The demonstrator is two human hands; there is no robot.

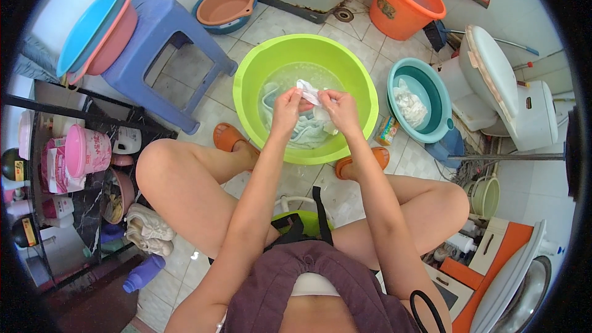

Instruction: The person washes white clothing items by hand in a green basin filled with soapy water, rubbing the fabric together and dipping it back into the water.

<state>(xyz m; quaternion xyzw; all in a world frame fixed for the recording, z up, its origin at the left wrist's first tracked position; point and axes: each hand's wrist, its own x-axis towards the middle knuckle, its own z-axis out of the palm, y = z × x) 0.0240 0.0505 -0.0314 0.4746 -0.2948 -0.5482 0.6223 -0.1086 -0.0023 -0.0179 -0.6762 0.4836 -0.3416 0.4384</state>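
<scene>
Taking the lime-green basin (246, 86) on the tiled floor (271, 24) as the clock's centre, a black-framed rack (86, 209) crowded with bottles and tubs stands between eight and nine. A blue basin (89, 28) and a pink basin (126, 31), nested and tilted, rest on the blue plastic stool (139, 43) at ten. Between seven and eight lie a purple bottle (145, 272) and, just above it, a pair of pale sneakers (150, 229). A brown tub (223, 6) sits inside a dark blue one at eleven; an orange slipper is on the foot at eight. Within the green basin, pale laundry (308, 135) soaks in cloudy water. Above it, the left hand (290, 110) has its grip pinched on a white cloth (306, 91), bunched at the twelve o'clock side of the fingers, and the right hand (338, 110) has its grip closed on the cloth's other side. The second slipper is at four, near a small yellow carton (387, 131). An orange bucket (394, 17) stands between one and two; at three, a teal basin (436, 95) holds crumpled white fabric (409, 106), with a toilet (493, 80) beyond.
</scene>
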